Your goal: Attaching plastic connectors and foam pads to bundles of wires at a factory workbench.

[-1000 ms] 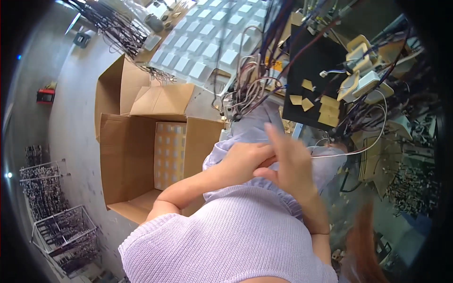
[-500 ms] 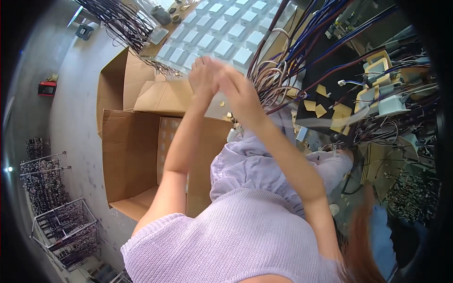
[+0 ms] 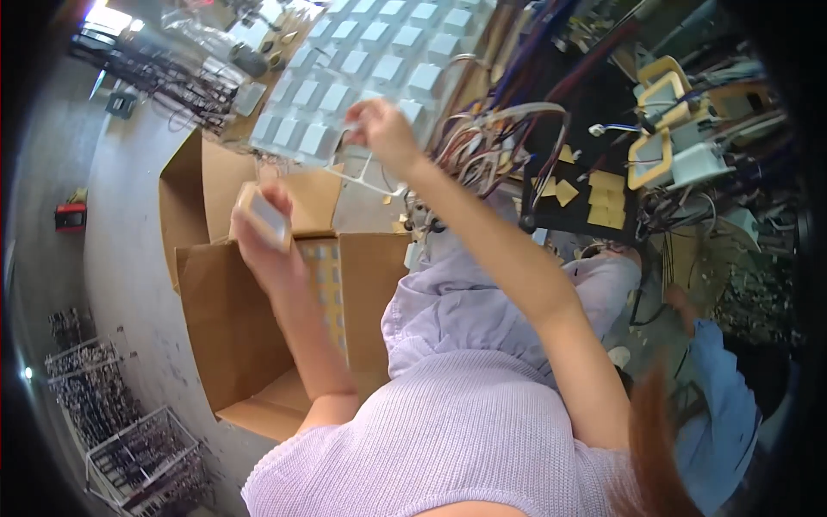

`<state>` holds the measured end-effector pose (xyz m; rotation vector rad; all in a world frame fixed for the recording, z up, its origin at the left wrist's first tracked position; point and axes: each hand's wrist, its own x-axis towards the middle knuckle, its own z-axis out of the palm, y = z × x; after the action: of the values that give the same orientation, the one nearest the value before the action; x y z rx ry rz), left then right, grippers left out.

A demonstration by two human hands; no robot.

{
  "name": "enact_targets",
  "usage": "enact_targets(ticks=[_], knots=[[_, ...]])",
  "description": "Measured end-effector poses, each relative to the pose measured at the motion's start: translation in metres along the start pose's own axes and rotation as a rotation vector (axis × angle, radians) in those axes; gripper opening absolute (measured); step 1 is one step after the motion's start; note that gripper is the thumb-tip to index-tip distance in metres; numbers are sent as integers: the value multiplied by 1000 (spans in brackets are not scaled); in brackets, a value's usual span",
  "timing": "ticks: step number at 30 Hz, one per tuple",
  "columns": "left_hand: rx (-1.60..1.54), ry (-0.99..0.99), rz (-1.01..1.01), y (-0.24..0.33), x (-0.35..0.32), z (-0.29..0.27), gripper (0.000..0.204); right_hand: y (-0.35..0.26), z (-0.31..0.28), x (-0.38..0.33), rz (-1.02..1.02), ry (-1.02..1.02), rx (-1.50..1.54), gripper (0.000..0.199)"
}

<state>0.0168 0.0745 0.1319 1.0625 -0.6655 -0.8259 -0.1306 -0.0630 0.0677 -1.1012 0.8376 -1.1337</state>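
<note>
My left hand (image 3: 264, 237), slightly blurred, is raised over the open cardboard box (image 3: 226, 332). Its fingers are closed round a small rectangular part with a tan rim (image 3: 269, 217) and a pale grey face. Further right, my right hand (image 3: 383, 138) pinches a thin white strip (image 3: 369, 178) that hangs in an angled, frame-like shape. That hand is in front of the near edge of a clear tray (image 3: 263, 146), which bears rows of white box-shaped parts (image 3: 353, 62).
Bundles of wires (image 3: 495, 142) spread across the bench. Tan squares (image 3: 606, 198) lie on a black mat, beside white housings with tan rims (image 3: 650, 159). Racks of dark parts (image 3: 142, 452) stand at lower left. A co-worker's blue sleeve (image 3: 711, 362) is at right.
My hands, together before, have parted. The left has swung left and down over the cardboard box with the tan-rimmed part; the right holds the white strip, now hanging in view.
</note>
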Motion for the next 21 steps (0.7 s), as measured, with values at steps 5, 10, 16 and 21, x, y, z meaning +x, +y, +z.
enact_targets(ticks=[5,10,16,21], knots=[[-915,-758,-724,29,-70,3,107,-65,-9,-161,-329,-369,-668,14],[-351,-927,-800,13,-101,28,74,-90,-78,-234,97,-530,-534,32],[-356,-1143,-997,-1,-113,98,67,-117,-129,-264,168,-153,-394,23],[29,-1518,-862,-17,-120,136,72,-123,-139,-268,23,-63,-337,19]])
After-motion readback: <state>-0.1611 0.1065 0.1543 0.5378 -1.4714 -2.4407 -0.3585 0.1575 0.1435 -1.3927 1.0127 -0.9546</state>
